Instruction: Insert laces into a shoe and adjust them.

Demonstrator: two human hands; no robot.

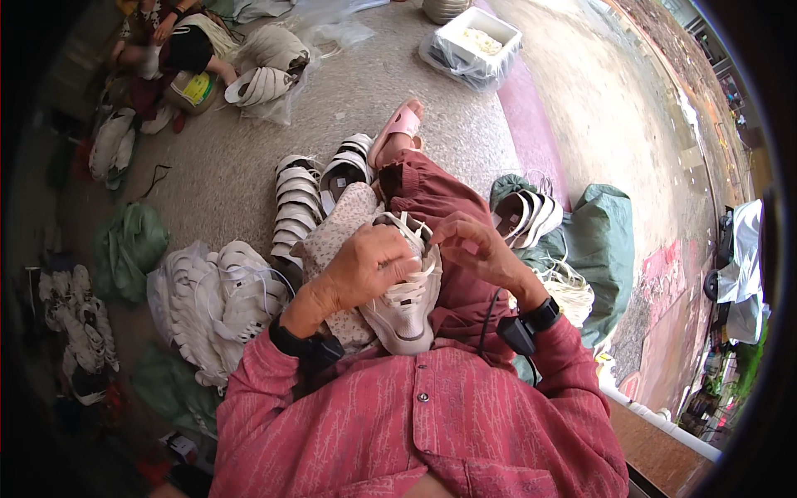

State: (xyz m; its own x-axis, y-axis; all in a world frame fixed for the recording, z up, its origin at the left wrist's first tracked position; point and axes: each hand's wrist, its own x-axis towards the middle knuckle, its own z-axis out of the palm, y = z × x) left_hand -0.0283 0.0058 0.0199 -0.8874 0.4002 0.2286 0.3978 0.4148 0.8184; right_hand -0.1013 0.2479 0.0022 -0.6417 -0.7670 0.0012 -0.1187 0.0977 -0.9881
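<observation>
A white sneaker [405,311] rests on my lap, its toe toward my body and pale laces across its tongue. My left hand [369,264] is closed over one side of the shoe, its fingertips pinching the shoelace [407,292] beside the eyelets. At the other side of the shoe's opening, my right hand [475,247] has its fingers bent and drawn together. What lies between those fingertips is too small to make out. Under the shoe lies a floral cloth [339,224] over my leg.
Nested rows of white shoes [297,203] stand ahead to the left, with a bagged heap of shoes [217,286] nearer. At right, more shoes [527,217] and a lace bundle [564,290] lie on a green sack [602,249]. A white tub [479,40] stands farther off. Another person [187,41] sits far left.
</observation>
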